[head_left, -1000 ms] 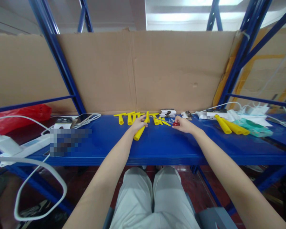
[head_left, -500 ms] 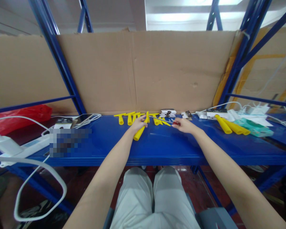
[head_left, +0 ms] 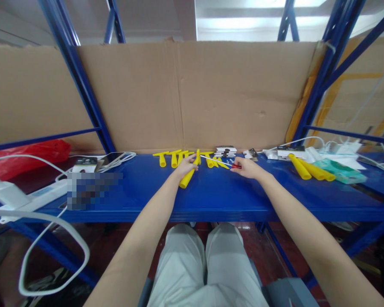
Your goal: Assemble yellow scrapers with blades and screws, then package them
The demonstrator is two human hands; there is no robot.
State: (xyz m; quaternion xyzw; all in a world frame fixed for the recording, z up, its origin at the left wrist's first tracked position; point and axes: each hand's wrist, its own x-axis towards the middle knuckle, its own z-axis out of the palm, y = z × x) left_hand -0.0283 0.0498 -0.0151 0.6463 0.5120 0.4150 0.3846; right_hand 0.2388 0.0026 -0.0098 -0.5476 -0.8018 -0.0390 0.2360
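My left hand (head_left: 186,166) is closed around a yellow T-shaped plastic handle (head_left: 187,179), whose round hollow end points toward me. In my right hand (head_left: 248,167) is the red grip of a screwdriver (head_left: 222,162). Its long metal shaft reaches left, and its tip is at the crosspiece of the yellow handle; whether it sits in a screw is too small to tell. Behind my left hand several more yellow T-shaped handles (head_left: 174,160) lie in a row. Another yellow T-shaped handle (head_left: 210,160) and small yellow pieces (head_left: 222,163) lie behind the shaft.
A stack of small black-and-white cards (head_left: 225,151) stands against the cardboard panel (head_left: 230,98). On the right, yellow tubes (head_left: 310,168) lie beside a green plastic packet (head_left: 341,170). At left are a power strip (head_left: 41,198), white cables (head_left: 123,158) and a red bag (head_left: 28,160).
The screwdriver has turned or shifted very slightly in my right hand, and its shaft looks brighter. My left hand and the yellow handle stay in place.
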